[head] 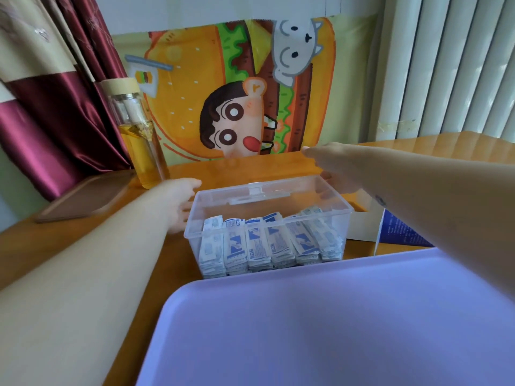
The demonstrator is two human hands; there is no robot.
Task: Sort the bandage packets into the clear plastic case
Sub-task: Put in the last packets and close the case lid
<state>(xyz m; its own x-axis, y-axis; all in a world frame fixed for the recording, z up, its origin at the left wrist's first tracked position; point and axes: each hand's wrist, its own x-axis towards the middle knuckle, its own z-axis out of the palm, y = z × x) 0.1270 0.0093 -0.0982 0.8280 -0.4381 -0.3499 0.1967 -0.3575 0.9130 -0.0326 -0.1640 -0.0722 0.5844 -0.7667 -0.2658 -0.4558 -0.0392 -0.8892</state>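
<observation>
**Head view: the two hands at the ends of the clear case.** The clear plastic case [192, 218] stands on the tabletop [264, 168], straight ahead of the person and just beyond the far edge of a purple tray [334, 330]. Its long axis runs from left to right, with the right end set a little farther away.

Bandage packets [262, 243] stand on end inside, side by side in a row along that axis, and fill most of the floor. A latch tab shows at the top of the far edge. Whether the lid is lowered or raised cannot be told through the clear plastic.

The left hand [181, 201] lies against the left end wall, thumb uppermost. The right hand [331, 174] reaches over to the far right corner, its fingers seen partly through the plastic. Both hands are blurred and partly hidden by the case, so it cannot be told whether their fingers are straight or curled. Neither hand visibly holds a packet.

The two hands bracket the case across its length. The left sits nearer the person and low on the wall, the right farther away and near the rim. Any coming move, whether closing, lifting or sliding, would probably act along this left-to-right axis.

No loose packets are visible on the tray or tabletop, so the sorting appears nearly complete. A bottle [139, 140] of yellow liquid stands at the far left, well apart. A cardboard box [362, 224] sits just beside the right end.
</observation>
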